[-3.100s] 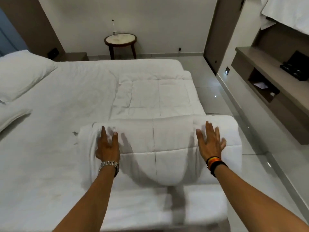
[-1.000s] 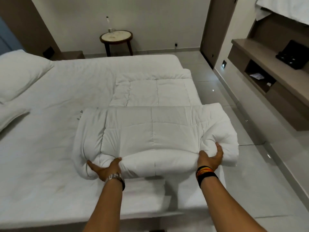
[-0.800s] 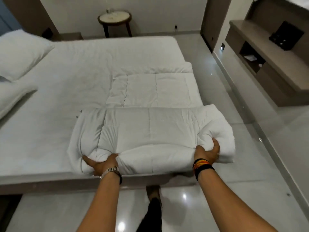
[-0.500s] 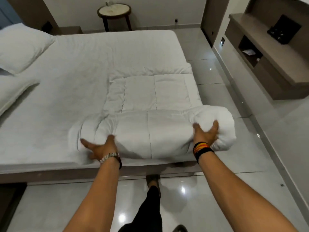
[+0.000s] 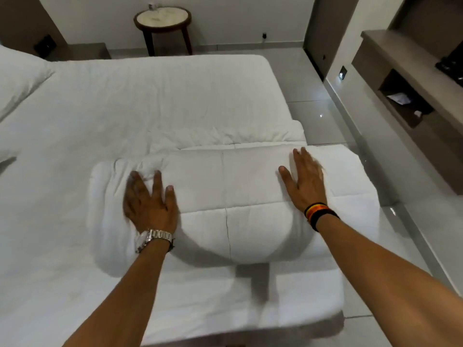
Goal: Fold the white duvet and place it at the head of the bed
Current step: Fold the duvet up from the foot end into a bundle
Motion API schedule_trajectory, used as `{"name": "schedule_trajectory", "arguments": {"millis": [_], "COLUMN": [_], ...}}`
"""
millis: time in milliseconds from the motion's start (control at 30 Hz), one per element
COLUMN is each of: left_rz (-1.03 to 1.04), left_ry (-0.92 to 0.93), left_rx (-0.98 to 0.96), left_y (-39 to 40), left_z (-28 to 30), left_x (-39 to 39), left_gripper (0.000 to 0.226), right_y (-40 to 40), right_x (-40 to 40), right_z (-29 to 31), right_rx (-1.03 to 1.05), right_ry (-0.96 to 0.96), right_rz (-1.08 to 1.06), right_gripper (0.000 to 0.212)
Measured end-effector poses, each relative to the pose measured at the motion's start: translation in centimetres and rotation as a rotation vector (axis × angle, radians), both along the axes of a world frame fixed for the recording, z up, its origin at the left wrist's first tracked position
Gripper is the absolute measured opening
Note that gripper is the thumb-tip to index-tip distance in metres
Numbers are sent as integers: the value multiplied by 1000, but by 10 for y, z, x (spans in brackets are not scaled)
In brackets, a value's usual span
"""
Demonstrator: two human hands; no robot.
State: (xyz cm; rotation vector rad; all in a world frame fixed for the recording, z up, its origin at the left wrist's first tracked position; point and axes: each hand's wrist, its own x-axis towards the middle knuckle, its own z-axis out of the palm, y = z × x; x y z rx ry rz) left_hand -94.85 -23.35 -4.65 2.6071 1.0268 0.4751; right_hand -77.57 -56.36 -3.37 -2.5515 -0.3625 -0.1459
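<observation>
The white quilted duvet [image 5: 230,194] lies as a thick rolled bundle across the right end of the bed [image 5: 140,106], with only a narrow flat strip of it showing beyond the roll. My left hand [image 5: 147,201], with a metal watch on the wrist, rests flat and open on the bundle's left part. On its right part my right hand [image 5: 304,181], with dark bands on the wrist, presses flat with fingers spread. Neither hand grips the fabric.
A white pillow [image 5: 17,78] lies at the far left, at the head of the bed. A round side table [image 5: 162,20] stands by the back wall. A brown shelf unit [image 5: 411,96] runs along the right wall, with tiled floor [image 5: 323,116] between it and the bed.
My hands left the near edge of the duvet after rolling it one more turn away from me. Both palms now lie flat on top, and less flat duvet shows beyond the roll.
</observation>
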Motion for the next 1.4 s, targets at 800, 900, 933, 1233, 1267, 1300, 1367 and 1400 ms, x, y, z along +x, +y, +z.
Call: {"name": "schedule_trajectory", "arguments": {"millis": [800, 900, 933, 1233, 1267, 1300, 1367, 1400], "left_rz": [200, 496, 555, 802, 864, 919, 1047, 1101], "left_ry": [188, -28, -72, -484, -517, -564, -682, -720], "left_rx": [-260, -606, -746, -1215, -1239, -1276, -1374, -1410], "left_y": [13, -28, -37, -29, -21, -12, 7, 11], "left_z": [-49, -51, -52, -68, -78, -87, -120, -131], "left_x": [5, -39, -48, -25, -16, -10, 0, 4], "left_gripper": [77, 92, 101, 172, 178, 183, 187, 186], "right_y": [-28, -37, -37, -19, -16, -13, -6, -4], "right_x": [-35, -86, -94, -57, -49, -42, -32, -30], "right_z": [-58, -70, -73, -81, -85, -90, -95, -95], "right_rx": [8, 403, 541, 907, 878, 845, 792, 790], "right_ry": [295, 490, 537, 665, 674, 677, 653, 631], "right_rz": [-530, -744, -755, -867, -897, -931, -976, -995], "right_gripper": [81, 105, 113, 144, 147, 149, 149, 145]}}
